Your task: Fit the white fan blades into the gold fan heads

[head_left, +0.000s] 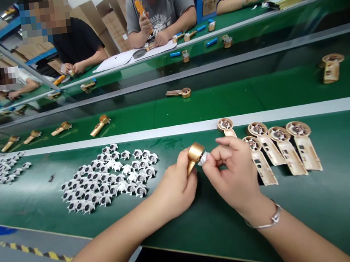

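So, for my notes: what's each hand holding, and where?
Left hand: a gold housing, by its neck. Right hand: a small white bladed part, pinched at its edge.

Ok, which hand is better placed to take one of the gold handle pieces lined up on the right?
Probably the right hand: it sits beside the gold handle pieces, though it is pinching a small white part. The left hand is farther off and grips a gold housing.

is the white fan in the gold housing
Not seated, it seems: the white fan shows outside the mouth of the gold housing, pinched in the right hand.
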The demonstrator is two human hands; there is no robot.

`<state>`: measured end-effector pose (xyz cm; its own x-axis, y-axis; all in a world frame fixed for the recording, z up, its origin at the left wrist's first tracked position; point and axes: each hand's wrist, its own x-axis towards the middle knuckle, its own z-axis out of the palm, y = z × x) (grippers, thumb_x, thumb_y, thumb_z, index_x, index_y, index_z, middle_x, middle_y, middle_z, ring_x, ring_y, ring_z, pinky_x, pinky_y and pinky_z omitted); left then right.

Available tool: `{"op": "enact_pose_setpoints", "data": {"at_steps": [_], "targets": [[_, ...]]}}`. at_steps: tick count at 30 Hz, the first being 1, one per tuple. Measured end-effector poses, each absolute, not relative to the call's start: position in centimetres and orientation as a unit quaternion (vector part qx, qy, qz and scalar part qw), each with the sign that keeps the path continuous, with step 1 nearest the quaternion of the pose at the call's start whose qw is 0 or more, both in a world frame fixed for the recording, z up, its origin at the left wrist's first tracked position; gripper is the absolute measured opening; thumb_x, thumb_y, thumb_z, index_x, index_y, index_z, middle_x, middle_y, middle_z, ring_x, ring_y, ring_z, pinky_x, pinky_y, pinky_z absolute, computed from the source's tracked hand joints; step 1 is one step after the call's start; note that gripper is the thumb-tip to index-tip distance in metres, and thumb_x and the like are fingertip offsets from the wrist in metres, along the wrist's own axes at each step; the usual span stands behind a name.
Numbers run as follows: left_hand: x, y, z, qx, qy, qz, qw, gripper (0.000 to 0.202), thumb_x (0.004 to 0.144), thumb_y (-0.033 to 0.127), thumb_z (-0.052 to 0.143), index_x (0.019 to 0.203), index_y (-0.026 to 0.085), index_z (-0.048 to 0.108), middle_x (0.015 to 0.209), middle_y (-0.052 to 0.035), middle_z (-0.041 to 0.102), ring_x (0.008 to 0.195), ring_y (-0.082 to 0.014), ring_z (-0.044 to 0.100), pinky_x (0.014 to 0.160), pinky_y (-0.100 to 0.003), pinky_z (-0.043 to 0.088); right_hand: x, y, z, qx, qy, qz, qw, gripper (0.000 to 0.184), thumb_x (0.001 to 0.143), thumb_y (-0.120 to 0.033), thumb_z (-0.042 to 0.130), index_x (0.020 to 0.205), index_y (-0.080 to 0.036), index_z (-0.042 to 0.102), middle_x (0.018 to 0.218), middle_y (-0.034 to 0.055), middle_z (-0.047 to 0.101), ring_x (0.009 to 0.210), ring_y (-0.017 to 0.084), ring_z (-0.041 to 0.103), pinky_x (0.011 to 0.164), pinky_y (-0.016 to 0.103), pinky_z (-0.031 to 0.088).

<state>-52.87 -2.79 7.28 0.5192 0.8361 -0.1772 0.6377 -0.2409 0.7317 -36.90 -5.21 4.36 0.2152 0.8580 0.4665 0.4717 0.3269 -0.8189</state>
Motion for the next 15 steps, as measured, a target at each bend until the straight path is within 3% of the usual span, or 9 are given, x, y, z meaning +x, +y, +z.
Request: {"op": "enact_pose_setpoints", "data": {"at_steps": [4,15], "targets": [[-52.9,-3.1,7.8,0.769,0.485,0.156,0.387,0.041,0.096,0.018,0.040,0.135,0.027,0.036,0.076,0.0030,0.055,0.064,-0.0158,0.052,0.063,-0.028,0.038,-36.6,-5.2,4.2,-0.533,-0.538,0.283,0.589,0.040,0.088,-0.012,0.054,0.121,-0.025,0.036,0.068,-0.0073,0.057,0.054,0.013,0.059,0.055,0.030,0.050],[-53.4,-3.2,8.6,0.785,0.470,0.158,0.372,0.048,0.096,0.017,0.040,0.143,0.027,0.032,0.080,0.0021,0.056,0.065,-0.0145,0.052,0.062,-0.026,0.038,-36.8,-5.5,4.8,-0.510,-0.532,0.293,0.608,0.044,0.084,-0.010,0.059,0.118,-0.028,0.037,0.070,-0.0055,0.062,0.060,0.017,0.064,0.057,0.034,0.052]]}}
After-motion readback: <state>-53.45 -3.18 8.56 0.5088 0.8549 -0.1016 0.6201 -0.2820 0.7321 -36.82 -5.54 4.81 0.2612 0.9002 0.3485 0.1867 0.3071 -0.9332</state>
